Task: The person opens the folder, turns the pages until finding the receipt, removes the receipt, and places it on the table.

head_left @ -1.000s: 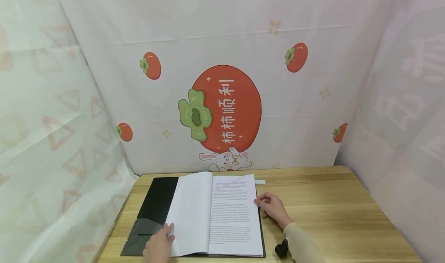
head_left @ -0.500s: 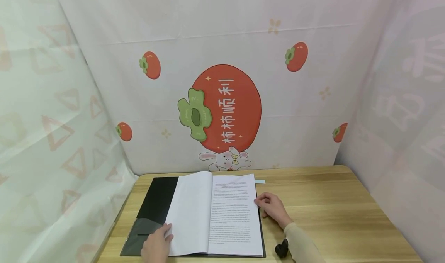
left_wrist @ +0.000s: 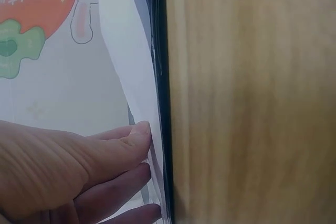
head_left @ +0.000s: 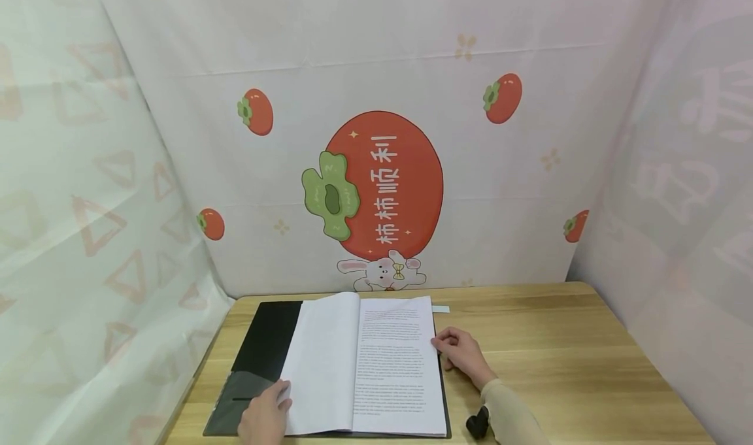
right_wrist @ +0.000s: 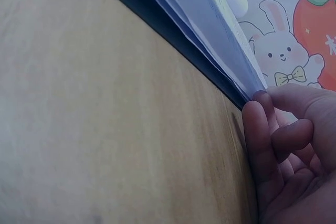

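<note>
A dark folder [head_left: 267, 340] lies spread on the table, holding a thick set of white paper sheets. Blank backs of turned sheets [head_left: 320, 366] face up on its left half, and a page of printed text [head_left: 391, 360] shows on the right. My left hand [head_left: 265, 413] rests its fingertips at the outer edge of the turned sheets; in the left wrist view its thumb [left_wrist: 139, 135] touches the white paper. At the right margin, my right hand [head_left: 461, 352] pinches the edge of the printed page between thumb and finger. Several sheet edges [right_wrist: 210, 51] fan slightly apart there.
A pale blue tab [head_left: 440, 309] sticks out past the folder's upper right corner. Wooden table surface [head_left: 547, 353] extends to the right. A white cloth printed with persimmons [head_left: 388, 190] hangs behind, and cloth walls stand at both sides.
My left hand has shifted slightly to the left along the edge of the turned sheets. The right hand keeps its place at the page edge.
</note>
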Demonstrator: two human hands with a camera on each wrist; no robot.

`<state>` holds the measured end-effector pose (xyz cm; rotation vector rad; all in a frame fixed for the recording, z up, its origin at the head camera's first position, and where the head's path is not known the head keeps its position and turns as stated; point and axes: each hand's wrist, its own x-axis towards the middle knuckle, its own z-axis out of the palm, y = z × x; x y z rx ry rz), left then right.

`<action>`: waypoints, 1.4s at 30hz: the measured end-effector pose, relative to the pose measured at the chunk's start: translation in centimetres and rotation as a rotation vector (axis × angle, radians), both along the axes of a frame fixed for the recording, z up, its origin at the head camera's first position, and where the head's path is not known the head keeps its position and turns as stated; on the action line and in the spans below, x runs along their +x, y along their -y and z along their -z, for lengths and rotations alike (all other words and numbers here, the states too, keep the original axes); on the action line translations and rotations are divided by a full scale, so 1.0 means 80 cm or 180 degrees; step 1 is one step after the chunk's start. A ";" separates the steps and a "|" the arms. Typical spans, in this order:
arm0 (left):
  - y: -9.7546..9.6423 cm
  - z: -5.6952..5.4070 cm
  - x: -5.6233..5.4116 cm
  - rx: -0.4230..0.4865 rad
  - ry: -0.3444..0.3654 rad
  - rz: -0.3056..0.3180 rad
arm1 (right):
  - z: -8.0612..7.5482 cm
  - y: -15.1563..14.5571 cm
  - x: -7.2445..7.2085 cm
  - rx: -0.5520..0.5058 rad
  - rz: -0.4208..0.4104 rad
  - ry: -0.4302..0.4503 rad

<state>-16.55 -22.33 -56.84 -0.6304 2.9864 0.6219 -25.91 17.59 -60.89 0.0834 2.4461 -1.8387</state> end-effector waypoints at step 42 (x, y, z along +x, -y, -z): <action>-0.011 0.013 0.018 0.0146 -0.0055 0.0457 | 0.000 -0.001 0.002 -0.0107 0.0017 0.0025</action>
